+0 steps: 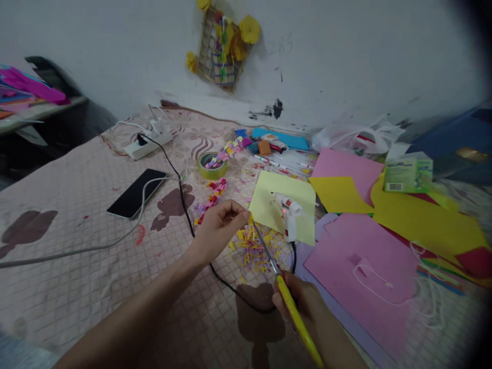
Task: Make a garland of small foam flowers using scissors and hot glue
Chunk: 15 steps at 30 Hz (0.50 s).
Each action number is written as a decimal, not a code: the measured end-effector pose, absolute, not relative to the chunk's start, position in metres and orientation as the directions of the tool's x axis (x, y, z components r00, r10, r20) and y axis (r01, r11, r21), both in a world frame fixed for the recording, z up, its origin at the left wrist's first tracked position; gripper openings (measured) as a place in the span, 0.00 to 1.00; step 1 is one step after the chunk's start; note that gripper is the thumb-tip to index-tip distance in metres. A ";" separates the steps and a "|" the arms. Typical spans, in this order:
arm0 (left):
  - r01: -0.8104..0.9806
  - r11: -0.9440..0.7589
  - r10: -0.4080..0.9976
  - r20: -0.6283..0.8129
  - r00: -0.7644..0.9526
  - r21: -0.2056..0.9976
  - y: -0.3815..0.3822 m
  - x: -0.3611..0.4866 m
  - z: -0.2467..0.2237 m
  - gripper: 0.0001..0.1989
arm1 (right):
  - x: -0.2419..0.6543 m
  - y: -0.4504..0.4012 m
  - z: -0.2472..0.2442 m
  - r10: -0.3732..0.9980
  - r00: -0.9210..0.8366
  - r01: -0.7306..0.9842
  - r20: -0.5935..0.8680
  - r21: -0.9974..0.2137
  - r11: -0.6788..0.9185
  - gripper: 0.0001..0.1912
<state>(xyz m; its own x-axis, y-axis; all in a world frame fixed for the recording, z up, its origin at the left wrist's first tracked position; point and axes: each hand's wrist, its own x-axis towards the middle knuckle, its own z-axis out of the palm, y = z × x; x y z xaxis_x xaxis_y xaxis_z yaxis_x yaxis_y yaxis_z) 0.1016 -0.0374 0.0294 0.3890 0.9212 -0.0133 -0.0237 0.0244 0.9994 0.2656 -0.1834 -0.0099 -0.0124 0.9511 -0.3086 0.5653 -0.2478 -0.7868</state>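
Reaching forward with both bare forearms (161, 284); pinching with left hand (219, 225), fingers curled; gripping lower with right hand (303, 300), fingers wrapped.

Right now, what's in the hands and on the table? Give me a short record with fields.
Left hand: pinching a yellow bit
Right hand: holding a yellow-handled tool, tip at the yellow bit
Glue gun: on a pale yellow sheet, red light lit
Scraps: loose pile, mostly yellow and purple
Phone: screen dark
Tape: lying flat
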 end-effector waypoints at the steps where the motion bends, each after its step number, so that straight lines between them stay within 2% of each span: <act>1: -0.026 0.026 0.922 -0.014 0.387 0.999 -0.037 0.102 0.029 0.09 | 0.266 -0.184 -0.010 0.952 -0.012 0.569 -0.305 -0.785 -0.245 0.13; 11: -0.025 0.072 0.914 -0.056 0.402 0.997 -0.037 0.101 0.032 0.09 | 0.267 -0.183 -0.012 0.947 -0.024 0.547 -0.319 -0.797 -0.255 0.11; 15: -0.027 0.030 0.915 -0.017 0.403 0.999 -0.035 0.100 0.032 0.09 | 0.266 -0.183 -0.009 0.943 -0.037 0.584 -0.330 -0.773 -0.248 0.11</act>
